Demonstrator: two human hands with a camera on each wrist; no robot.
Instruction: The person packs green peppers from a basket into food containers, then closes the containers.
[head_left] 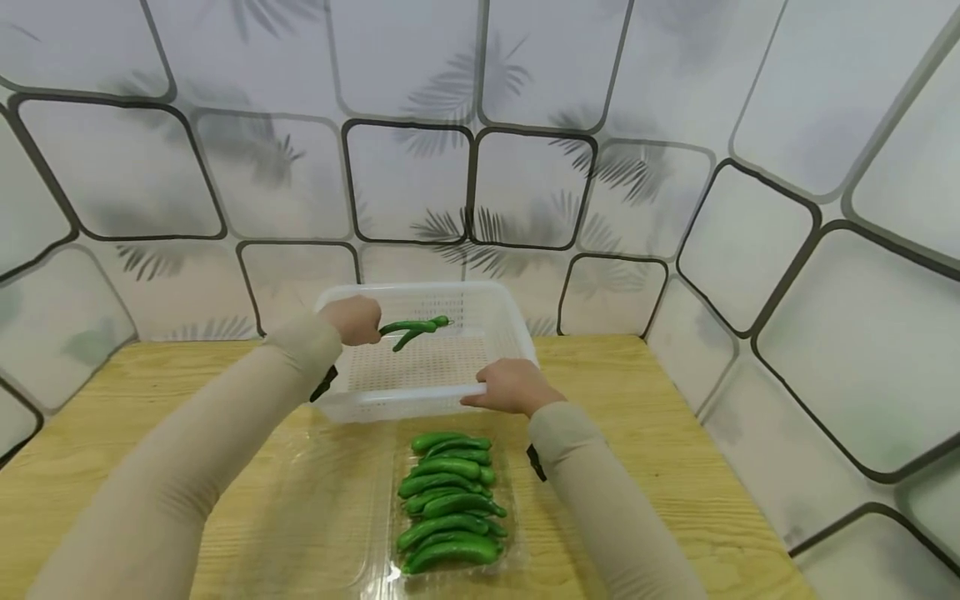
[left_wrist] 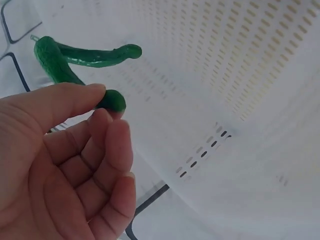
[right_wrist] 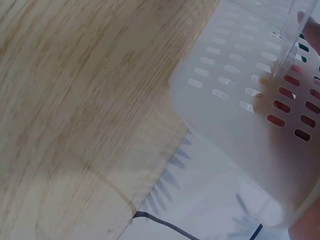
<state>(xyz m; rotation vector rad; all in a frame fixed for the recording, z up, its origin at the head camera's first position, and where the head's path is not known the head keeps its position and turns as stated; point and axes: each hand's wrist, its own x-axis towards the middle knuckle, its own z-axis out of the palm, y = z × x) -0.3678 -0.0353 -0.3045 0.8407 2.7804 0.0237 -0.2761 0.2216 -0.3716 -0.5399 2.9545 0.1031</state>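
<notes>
My left hand [head_left: 354, 320] pinches the end of a curved green cucumber [left_wrist: 50, 60] between thumb and fingertips. A second, thinner cucumber [left_wrist: 97, 56] hangs with it, seemingly joined or touching near the far end. Both are held over the inside of a white perforated plastic basket [head_left: 405, 408], apart from its floor. At the basket's front right, my right hand [head_left: 517, 386] grips the rim, its fingers partly hidden behind the wall in the right wrist view. Several glossy cucumbers [head_left: 450, 504] lie stacked crosswise in a clear plastic tray [head_left: 516, 542] in front of the basket.
The clear tray's flat lid [head_left: 318, 517] lies folded out on its left. Everything stands on a light wood-grain table [head_left: 622, 433]. Behind and to the right rises a white wall [head_left: 412, 183] with dark outlined squares and leaf prints.
</notes>
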